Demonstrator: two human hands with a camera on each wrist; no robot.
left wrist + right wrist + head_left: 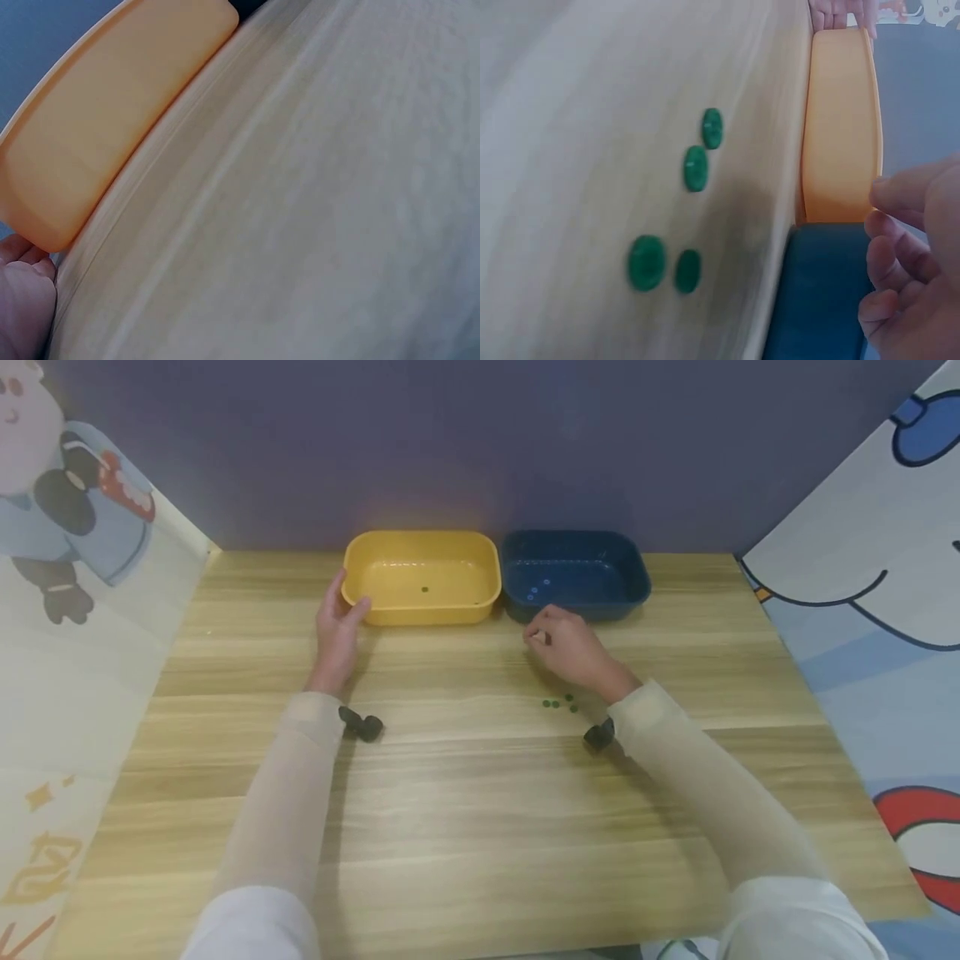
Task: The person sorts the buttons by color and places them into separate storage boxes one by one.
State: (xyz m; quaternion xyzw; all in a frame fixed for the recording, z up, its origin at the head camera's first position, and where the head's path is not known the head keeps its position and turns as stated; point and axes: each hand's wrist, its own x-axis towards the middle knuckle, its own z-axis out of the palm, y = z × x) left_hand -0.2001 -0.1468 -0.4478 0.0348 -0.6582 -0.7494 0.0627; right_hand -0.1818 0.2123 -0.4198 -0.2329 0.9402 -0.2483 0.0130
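Note:
My left hand [337,631] holds the left end of the yellow bin [431,614], thumb at its front corner and fingers along its side. In the left wrist view, fingertips [34,255] touch the bin's lower corner. My right hand [567,647] is raised by the front edge of the blue bin [600,610], thumb and index finger brought together; I cannot tell whether a small piece sits between them. Several small round green buttons [696,169] lie on the table below that hand. One green button [424,589] shows in the yellow bin, and small blue buttons [534,590] in the blue one.
Both bins stand side by side against the dark back wall [480,452] on a wood-grain table [465,827]. Printed side panels flank the table at left and right. A black wrist device [362,725] is at the left cuff, another [600,735] at the right.

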